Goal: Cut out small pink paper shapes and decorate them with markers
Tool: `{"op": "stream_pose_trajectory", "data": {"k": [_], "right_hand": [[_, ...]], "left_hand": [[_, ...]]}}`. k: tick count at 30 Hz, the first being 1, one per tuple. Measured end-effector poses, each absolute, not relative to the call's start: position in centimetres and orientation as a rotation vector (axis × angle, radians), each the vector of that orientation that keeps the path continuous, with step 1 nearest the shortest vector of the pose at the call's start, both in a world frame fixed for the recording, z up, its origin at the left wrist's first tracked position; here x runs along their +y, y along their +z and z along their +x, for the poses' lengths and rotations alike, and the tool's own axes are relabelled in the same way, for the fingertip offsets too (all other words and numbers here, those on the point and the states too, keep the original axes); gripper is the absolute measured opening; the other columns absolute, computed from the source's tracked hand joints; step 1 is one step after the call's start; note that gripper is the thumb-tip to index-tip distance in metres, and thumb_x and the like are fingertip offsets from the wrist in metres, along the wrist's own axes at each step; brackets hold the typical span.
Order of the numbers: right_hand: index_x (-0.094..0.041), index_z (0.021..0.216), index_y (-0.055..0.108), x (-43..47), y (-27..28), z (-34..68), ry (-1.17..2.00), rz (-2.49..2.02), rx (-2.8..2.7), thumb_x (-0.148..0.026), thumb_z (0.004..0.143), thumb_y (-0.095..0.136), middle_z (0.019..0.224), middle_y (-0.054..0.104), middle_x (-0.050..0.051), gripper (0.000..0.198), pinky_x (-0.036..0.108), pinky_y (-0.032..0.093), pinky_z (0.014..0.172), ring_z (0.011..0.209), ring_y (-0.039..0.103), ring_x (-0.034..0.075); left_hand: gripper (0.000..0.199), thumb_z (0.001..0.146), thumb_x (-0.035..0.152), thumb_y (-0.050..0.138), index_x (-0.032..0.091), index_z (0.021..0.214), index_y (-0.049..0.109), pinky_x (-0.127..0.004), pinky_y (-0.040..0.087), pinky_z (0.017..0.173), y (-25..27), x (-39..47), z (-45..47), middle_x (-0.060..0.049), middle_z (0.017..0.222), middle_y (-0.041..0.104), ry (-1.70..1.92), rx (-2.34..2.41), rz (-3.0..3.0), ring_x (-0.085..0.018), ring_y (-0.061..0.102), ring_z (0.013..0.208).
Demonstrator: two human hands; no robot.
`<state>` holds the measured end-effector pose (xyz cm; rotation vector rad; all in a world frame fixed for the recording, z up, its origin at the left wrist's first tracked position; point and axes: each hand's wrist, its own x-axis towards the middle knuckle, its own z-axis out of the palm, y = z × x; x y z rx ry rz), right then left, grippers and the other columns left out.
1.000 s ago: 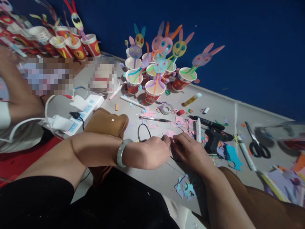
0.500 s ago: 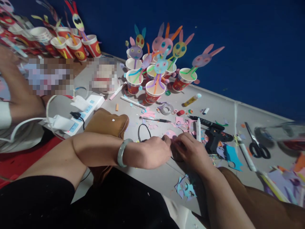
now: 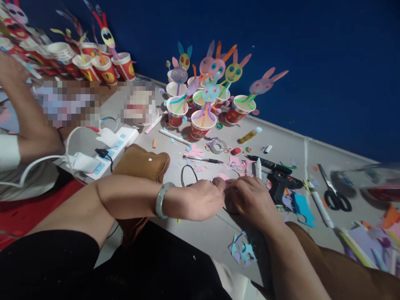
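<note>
My left hand, with a green bangle on its wrist, meets my right hand low over the grey table. The fingers of both are curled and pinched together at the tips. A sliver of pink or purple shows between them, but what they hold is mostly hidden. A black cord loops beside my left fingers. Beyond the hands lie a pen and pink paper scraps. To the right of my right hand are a white marker and a black glue gun.
Paper cups with rabbit figures stand at the back. On the right lie scissors, another white marker and blue paper. A power strip and brown cushion are at left, near another person's arm. Blue scraps lie in front.
The view has shifted slightly. Both hands stay together at the same spot, with my right fingers a little more drawn over the small piece.
</note>
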<state>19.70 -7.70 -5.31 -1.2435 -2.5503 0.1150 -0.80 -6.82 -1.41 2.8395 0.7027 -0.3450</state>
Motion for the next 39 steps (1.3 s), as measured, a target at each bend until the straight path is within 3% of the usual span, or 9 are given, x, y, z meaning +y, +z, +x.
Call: {"op": "stream_pose_trajectory", "data": {"k": [6, 39], "right_hand": [[-0.017, 0.098, 0.063, -7.72, -5.37, 19.54, 0.103, -1.251, -2.564, -0.009, 0.084, 0.049, 0.081, 0.069, 0.007, 0.022, 0.04, 0.043, 0.08, 0.083, 0.062, 0.024], [-0.017, 0.096, 0.064, -7.83, -5.17, 19.71, 0.144, -1.236, -2.583, -0.012, 0.087, 0.049, 0.075, 0.067, 0.006, 0.018, 0.038, 0.042, 0.079, 0.075, 0.063, 0.022]], "left_hand": [[0.032, 0.094, 0.02, 0.042, 0.005, 0.119, 0.056, -0.025, 0.044, 0.061, -2.26, -6.5, -0.93, -0.022, 0.117, 0.056, -0.238, 0.766, 2.863, -0.02, 0.057, 0.09], [0.033, 0.092, 0.017, 0.043, 0.006, 0.121, 0.054, -0.026, 0.043, 0.058, -1.73, -5.93, -1.22, -0.021, 0.12, 0.056, -0.206, 0.743, 2.804, -0.019, 0.058, 0.085]]}}
